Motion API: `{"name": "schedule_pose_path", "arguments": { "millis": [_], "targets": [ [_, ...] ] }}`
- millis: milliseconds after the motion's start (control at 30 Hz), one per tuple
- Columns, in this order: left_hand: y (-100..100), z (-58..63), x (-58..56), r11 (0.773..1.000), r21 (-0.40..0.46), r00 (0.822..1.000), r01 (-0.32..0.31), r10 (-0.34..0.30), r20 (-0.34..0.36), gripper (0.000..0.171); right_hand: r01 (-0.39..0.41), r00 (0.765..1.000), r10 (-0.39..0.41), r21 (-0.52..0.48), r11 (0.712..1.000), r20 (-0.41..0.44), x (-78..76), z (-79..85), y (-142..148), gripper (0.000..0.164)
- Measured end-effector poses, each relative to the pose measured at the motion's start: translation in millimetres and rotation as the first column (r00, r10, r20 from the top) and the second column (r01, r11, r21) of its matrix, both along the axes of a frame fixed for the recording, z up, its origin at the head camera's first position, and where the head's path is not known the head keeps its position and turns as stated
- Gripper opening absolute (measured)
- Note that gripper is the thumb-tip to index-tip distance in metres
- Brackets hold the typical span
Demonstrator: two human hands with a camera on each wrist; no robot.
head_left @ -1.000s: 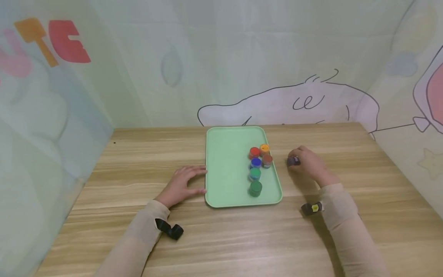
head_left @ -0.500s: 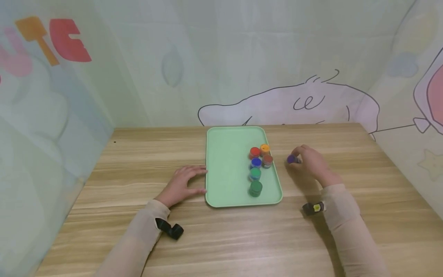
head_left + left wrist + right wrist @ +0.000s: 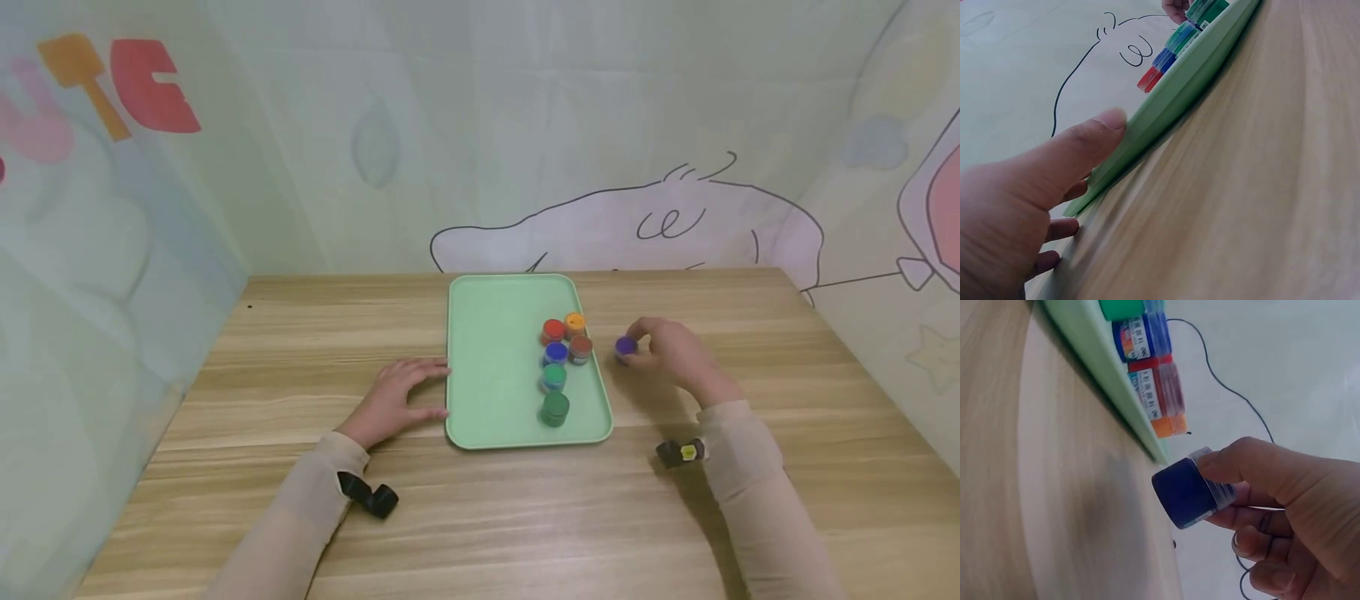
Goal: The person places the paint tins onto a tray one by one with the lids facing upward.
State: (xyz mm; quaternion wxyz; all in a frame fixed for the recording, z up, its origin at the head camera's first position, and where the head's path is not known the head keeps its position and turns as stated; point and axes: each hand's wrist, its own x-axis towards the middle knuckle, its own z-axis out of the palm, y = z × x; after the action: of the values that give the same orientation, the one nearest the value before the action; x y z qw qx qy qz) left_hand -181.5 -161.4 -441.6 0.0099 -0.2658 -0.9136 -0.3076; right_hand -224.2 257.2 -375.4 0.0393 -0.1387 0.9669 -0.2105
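My right hand (image 3: 675, 354) pinches a small purple paint jar (image 3: 626, 348) between thumb and fingers, to the right of the green tray (image 3: 491, 392). In the right wrist view the jar (image 3: 1184, 492) looks dark blue, with a clear ribbed cap under the thumb, and it is tilted above the wooden table. At the tray's left rim, my left hand (image 3: 392, 402) lies with fingers spread, the fingertips right at the edge. In the left wrist view its thumb (image 3: 1079, 144) points along the tray wall.
Inside the tray's right half stand several paint jars: red (image 3: 552, 331), orange (image 3: 574, 323), brown (image 3: 580, 348), blue (image 3: 556, 354), light green (image 3: 553, 377) and dark green (image 3: 555, 409). A patterned cloth (image 3: 337, 167) hangs behind the table (image 3: 510, 517).
The purple jar has turned in my right hand so its purple end shows to the head camera, and shifted slightly left toward the tray. My left hand has stayed put.
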Motion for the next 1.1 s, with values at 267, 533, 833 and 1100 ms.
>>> {"name": "schedule_pose_path", "arguments": {
  "millis": [267,533,833,1100],
  "targets": [
    [0,0.6,0.6,1.0,0.001,1.0,-0.003,0.003,0.004,0.062,-0.055,0.998,0.054,-0.051,0.997,-0.015,4.8,4.7,-9,0.028],
    [0,0.8,1.3,1.0,0.003,1.0,-0.004,0.004,0.01,0.063,-0.083,0.996,0.088,-0.115,0.99,0.036,8.2,5.9,-19,0.025],
    [0,0.0,1.1,1.0,0.015,1.0,-0.005,0.005,0.009,0.062,-0.127,0.99,0.133,-0.101,0.987,0.047,11.1,3.0,-32,0.026],
    [0,-1.0,0.0,1.0,0.022,1.0,-0.001,0.001,0.026,0.062,-0.16,0.985,0.166,-0.129,0.979,0.043,10.6,-4.8,-37,0.024]
  ]
}}
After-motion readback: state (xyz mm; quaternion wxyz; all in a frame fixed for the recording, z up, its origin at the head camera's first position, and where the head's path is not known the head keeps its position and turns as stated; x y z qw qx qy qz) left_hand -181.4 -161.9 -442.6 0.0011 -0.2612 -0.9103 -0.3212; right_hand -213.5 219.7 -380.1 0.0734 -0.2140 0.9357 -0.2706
